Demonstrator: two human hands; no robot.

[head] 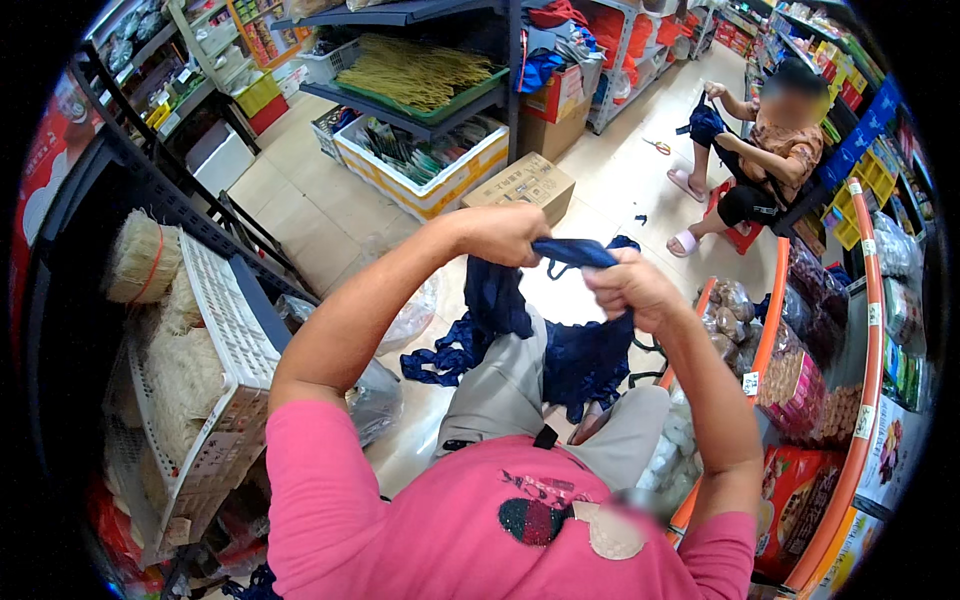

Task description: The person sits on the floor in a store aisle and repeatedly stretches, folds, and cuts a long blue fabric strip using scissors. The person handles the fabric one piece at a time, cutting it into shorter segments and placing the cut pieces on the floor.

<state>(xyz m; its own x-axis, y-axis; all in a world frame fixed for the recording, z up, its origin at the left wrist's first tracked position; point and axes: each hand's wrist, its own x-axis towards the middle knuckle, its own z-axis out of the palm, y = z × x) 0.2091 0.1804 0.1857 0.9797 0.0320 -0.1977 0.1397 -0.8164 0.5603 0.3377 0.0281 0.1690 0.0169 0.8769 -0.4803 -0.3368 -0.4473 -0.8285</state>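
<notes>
A length of navy-blue cloth (576, 252) stretches between my two fists, above my lap. My left hand (504, 232) grips one end, knuckles outward. My right hand (631, 289) grips the other end and looks slightly blurred. More dark blue fabric (495, 300) hangs below my left hand and over my thigh. A bunched heap of the same fabric (585, 364) hangs between my knees, and a ruffled piece (442, 356) spreads to the left. Whether these pieces are all joined I cannot tell. A thin loop of cord dangles under the stretched part.
Across the aisle a seated person (780, 150) holds similar dark cloth (706, 126). Scissors (660, 145) lie on the floor nearby. A cardboard box (525, 187) stands ahead. A white plastic basket of noodles (247, 337) is close on my left; orange-edged shelves (772, 307) stand close on my right.
</notes>
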